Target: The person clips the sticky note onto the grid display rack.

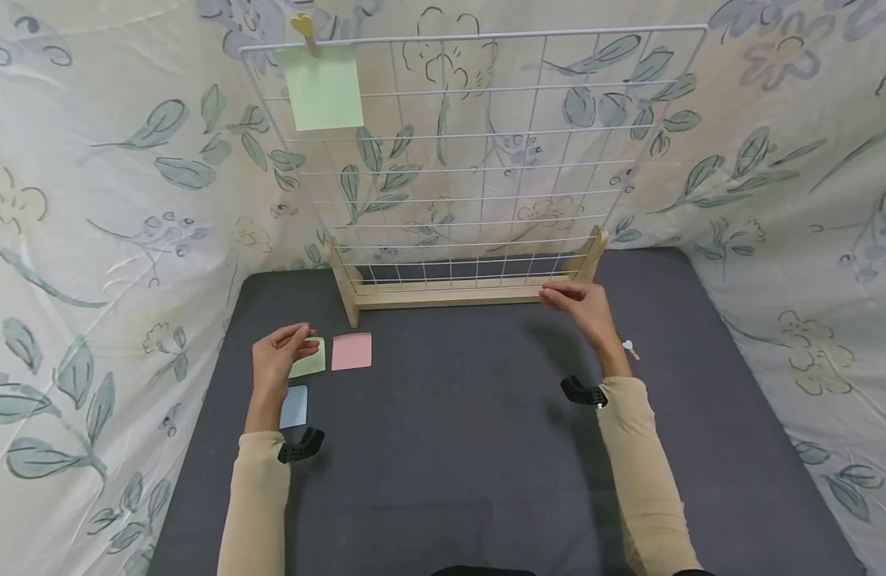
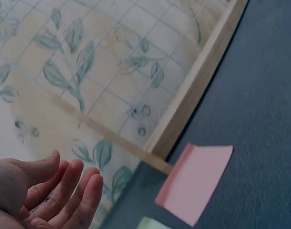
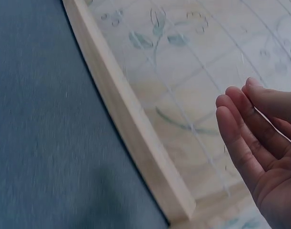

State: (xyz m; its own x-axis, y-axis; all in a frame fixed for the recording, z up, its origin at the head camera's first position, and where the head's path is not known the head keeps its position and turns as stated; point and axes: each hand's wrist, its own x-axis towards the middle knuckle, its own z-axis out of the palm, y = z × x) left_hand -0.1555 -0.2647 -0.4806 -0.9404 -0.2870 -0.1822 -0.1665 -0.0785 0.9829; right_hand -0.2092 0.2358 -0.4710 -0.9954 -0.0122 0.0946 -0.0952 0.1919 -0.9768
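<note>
My left hand [image 1: 277,356] hovers over the left part of the table, partly covering a small green sticky note [image 1: 309,364]; its loosely bent fingers hold nothing. Beside that note lies a pink sticky note [image 1: 352,351], its edge slightly raised in the left wrist view. A blue sticky note [image 1: 294,406] lies nearer to me. My right hand [image 1: 583,310] is held up before the right end of the rack's wooden base [image 1: 450,299], with fingers loosely bent, thumb close to them and nothing between. Right of that wrist lies a small clothespin with a white heart [image 1: 630,350].
A white wire grid [image 1: 479,170] stands upright in the wooden base at the table's back. At its top left, a clothespin with a yellow heart [image 1: 303,30] holds a larger green sheet [image 1: 324,92]. Leaf-patterned cloth [image 1: 112,240] surrounds the dark grey table [image 1: 443,432].
</note>
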